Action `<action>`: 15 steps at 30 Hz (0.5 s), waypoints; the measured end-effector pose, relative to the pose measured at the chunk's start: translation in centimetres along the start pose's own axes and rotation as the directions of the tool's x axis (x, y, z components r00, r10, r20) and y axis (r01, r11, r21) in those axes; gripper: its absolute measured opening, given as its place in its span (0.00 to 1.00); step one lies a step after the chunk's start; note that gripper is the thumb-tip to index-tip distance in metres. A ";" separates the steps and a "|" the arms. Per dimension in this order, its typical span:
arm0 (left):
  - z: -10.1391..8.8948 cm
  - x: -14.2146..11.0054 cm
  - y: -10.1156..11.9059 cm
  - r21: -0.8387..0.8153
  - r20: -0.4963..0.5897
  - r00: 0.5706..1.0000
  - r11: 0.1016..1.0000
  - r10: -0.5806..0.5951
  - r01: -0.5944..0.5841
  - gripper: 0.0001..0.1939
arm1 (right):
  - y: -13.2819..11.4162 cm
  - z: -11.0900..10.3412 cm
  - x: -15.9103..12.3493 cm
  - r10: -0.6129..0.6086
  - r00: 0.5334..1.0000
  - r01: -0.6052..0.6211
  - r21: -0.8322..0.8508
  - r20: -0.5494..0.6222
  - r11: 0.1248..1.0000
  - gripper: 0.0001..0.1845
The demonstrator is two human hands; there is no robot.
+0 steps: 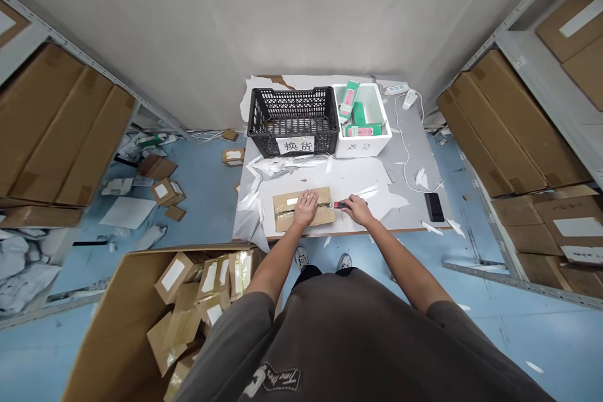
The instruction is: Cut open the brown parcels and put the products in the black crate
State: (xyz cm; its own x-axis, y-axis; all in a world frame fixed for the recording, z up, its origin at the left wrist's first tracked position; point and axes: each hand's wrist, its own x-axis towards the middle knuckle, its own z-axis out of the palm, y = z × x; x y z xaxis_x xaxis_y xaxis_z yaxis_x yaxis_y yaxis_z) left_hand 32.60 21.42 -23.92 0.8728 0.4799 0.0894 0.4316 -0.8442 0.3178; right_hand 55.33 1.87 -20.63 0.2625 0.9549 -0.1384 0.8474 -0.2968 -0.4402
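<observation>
A flat brown cardboard box (283, 222) with clear tape and a white label lies on the paper-covered table. My left hand (306, 207) rests flat on top of it, fingers stretched out. In my right hand (357, 209) is a red and black utility knife (340, 205), gripped by its handle. The knife points left, its tip at the right end of the box near the middle seam. Whether the blade is in the tape is too small to tell.
Behind stand a black plastic crate (293, 135) and a white foam box (362, 148) with green-pink cartons (362, 130). A phone (434, 207) and white cable (400, 138) lie right. A large carton (108, 320) of small boxes stands at my left; shelves flank both sides.
</observation>
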 end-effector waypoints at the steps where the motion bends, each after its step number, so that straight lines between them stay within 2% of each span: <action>1: 0.0 0.0 0.0 0.002 0.004 1.000 1.000 -0.003 0.003 0.26 | -0.1 0.0 -0.1 0.000 1.000 0.000 0.002 -0.001 1.000 0.16; 15: 0.2 -0.1 -0.2 -0.008 0.028 0.999 1.000 -0.021 0.021 0.27 | -0.3 -0.9 0.2 -0.013 1.000 0.014 -0.035 0.015 0.999 0.17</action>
State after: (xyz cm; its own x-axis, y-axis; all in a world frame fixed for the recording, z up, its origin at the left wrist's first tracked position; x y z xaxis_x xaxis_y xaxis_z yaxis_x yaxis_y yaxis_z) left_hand 32.47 21.43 -24.22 0.8698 0.4901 0.0561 0.4478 -0.8322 0.3270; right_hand 55.53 2.15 -19.70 0.2446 0.9587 -0.1454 0.8668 -0.2834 -0.4103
